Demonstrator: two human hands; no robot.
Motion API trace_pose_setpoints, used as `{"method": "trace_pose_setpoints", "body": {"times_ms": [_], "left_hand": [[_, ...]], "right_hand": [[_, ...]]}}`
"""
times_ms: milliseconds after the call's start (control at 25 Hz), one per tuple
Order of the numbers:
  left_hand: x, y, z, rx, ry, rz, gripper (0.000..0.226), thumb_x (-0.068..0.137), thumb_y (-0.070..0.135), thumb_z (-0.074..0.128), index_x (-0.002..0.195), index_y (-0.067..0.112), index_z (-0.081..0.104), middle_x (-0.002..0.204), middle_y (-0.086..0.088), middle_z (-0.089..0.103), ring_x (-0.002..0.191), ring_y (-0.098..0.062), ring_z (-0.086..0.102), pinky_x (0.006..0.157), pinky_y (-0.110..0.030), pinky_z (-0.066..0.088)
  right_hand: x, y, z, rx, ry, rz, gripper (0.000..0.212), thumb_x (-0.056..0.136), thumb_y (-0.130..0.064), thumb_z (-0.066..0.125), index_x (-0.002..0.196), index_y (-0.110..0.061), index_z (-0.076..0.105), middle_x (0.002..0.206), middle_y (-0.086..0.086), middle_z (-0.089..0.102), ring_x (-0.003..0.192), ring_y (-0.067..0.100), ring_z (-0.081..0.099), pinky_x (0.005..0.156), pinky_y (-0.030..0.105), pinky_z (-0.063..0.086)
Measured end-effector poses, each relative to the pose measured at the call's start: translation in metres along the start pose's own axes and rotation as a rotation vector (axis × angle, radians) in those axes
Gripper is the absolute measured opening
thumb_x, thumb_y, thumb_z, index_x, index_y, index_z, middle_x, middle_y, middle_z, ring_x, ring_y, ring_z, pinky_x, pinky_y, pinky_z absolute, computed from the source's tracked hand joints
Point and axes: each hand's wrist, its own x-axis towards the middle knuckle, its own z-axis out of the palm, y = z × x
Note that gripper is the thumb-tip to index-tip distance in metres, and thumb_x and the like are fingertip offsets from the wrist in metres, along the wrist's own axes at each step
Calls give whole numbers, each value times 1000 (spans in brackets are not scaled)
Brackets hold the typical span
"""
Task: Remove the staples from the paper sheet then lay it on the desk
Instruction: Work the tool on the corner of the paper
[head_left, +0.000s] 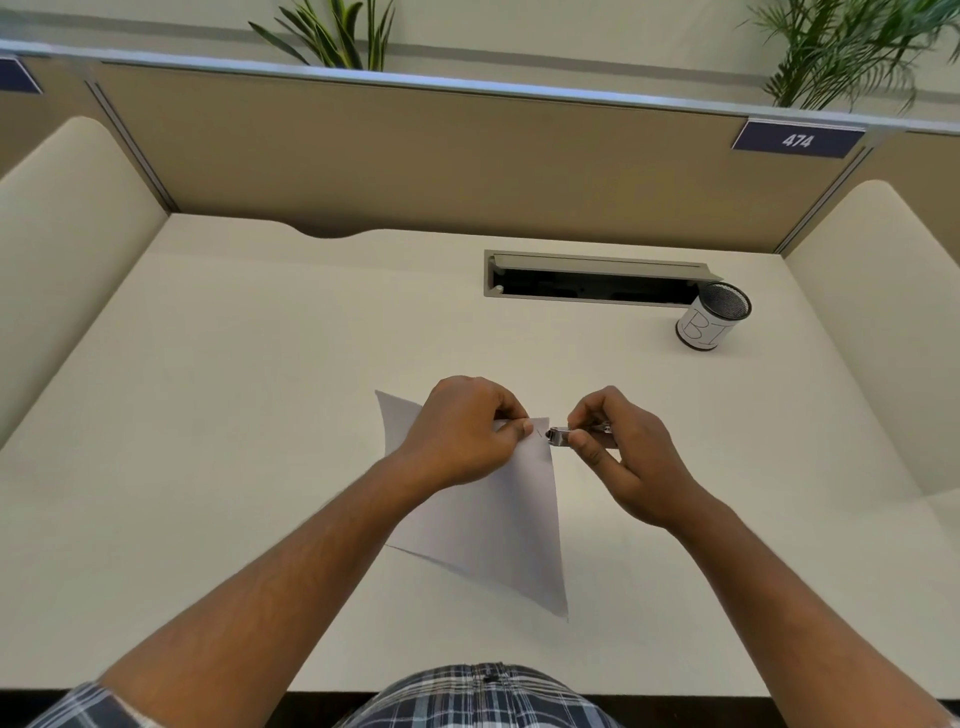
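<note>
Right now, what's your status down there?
Left hand pinching paper sheet corner. Right hand holding metal staple remover at sheet's edge. Nothing in the way.

White "474" on a dark plate (798, 139) atop the partition, "BI" hand-drawn on the mesh cup (712, 318)

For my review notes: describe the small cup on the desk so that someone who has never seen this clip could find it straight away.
Start at the long grey cable slot set into the back of the desk. At the slot's right end, below the "474" sign, stands the cup, upright on the desk. It is a small white cylinder with a dark mesh inside and letters drawn on its side, well away from the paper sheet.
</note>
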Motion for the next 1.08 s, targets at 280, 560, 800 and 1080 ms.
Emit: {"method": "trace_pose_setpoints", "body": {"times_ms": [280,560,800,1080], "left_hand": [[-1,4,0,60,34,22,20,93,35,64,101,24,79,93,10,75,82,-7,54,76,-22,38],[-4,2,4,58,29,45,20,93,39,64,99,26,79,90,11,75,86,-10,52,78,-24,37],[-6,2,8,99,5,54,21,92,39,64,99,26,79,91,11,76,91,-13,57,92,-32,47],[-8,9,4,55,-49,47,19,91,35,65,96,25,80,91,10,76,79,-7,61,70,-22,43]], "right_hand": [[3,-5,-7,-249,0,-132,18,97,-36,55,101,-20,62,92,-10,63,84,10,60,74,36,56],[3,-10,-8,-237,-36,-155,20,97,-38,55,97,-20,63,87,-12,63,79,11,59,68,39,55],[4,-16,-9,-316,-77,-184,10,94,-30,61,92,-21,63,83,-12,63,75,10,56,63,38,52],[2,-9,-6,9,-101,-15,6,91,-23,62,90,-17,62,83,-7,69,76,16,64,68,22,54]]}}
